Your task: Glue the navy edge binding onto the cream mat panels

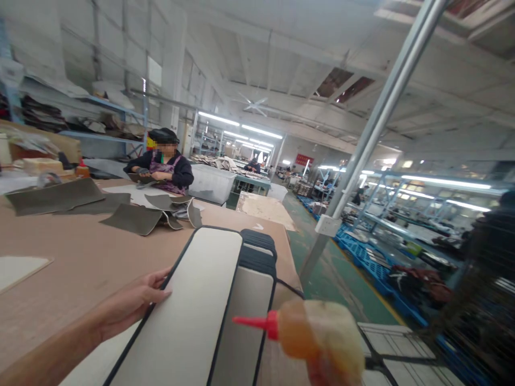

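Note:
My left hand (139, 297) grips the left edge of a long cream panel (197, 300) with a dark border and rounded corners, thumb on its face. Beneath and to the right of it lies a stack of similar dark-edged panels (255, 289). At the lower right, a squeeze bottle (322, 335) of amber liquid with a red pointed nozzle is held up, its tip pointing left toward the panels. My right hand (332, 370) is closed around the bottle's underside, mostly hidden behind it and blurred.
Dark grey sheet pieces (132, 217) lie across the brown table (100, 252). A light board (22, 268) rests at the left. Across the table a co-worker (169, 166) handles grey material. A metal post (374, 128) rises at the right, beside blue pallets (358, 249). More panels (396, 343) lie at the lower right.

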The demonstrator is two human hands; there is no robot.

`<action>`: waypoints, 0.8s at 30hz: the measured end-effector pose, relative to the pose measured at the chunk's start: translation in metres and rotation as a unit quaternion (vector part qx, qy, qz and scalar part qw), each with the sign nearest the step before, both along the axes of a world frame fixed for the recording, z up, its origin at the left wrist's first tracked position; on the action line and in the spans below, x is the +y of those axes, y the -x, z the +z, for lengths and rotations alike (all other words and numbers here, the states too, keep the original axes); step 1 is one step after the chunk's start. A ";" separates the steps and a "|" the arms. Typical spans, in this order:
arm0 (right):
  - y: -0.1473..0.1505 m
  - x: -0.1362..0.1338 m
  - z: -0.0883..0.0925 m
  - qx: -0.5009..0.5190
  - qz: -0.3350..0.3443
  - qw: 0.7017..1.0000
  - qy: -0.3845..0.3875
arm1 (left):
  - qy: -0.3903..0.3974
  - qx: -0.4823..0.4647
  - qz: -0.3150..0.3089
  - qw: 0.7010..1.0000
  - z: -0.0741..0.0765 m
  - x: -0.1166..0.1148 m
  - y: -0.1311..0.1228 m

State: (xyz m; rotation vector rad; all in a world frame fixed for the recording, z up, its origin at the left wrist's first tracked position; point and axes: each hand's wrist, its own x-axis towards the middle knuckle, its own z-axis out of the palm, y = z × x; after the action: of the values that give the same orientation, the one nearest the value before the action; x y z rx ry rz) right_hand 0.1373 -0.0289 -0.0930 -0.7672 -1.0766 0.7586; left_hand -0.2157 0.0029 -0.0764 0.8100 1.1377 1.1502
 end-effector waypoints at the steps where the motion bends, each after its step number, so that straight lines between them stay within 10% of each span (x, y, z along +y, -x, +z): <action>1: -0.011 -0.005 0.006 0.037 -0.015 0.999 0.001 | 0.006 0.005 0.006 1.000 0.000 -0.004 0.000; 10: -0.094 -0.077 0.042 0.366 -0.102 0.923 0.057 | 0.057 0.054 -0.016 0.997 -0.009 -0.026 -0.060; 17: -0.123 -0.183 0.078 0.527 -0.309 0.792 0.018 | -0.030 0.104 -0.231 0.967 -0.075 -0.027 -0.177; 24: -0.149 -0.275 0.070 0.557 -0.419 0.717 -0.023 | -0.022 0.155 -0.381 0.911 -0.136 -0.048 -0.279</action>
State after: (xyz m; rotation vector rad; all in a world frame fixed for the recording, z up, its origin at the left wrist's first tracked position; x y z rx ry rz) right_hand 0.2861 -0.3034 -0.0228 -0.5005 0.3883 0.2559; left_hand 0.0632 -0.0451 -0.2125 1.3524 0.9042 0.3975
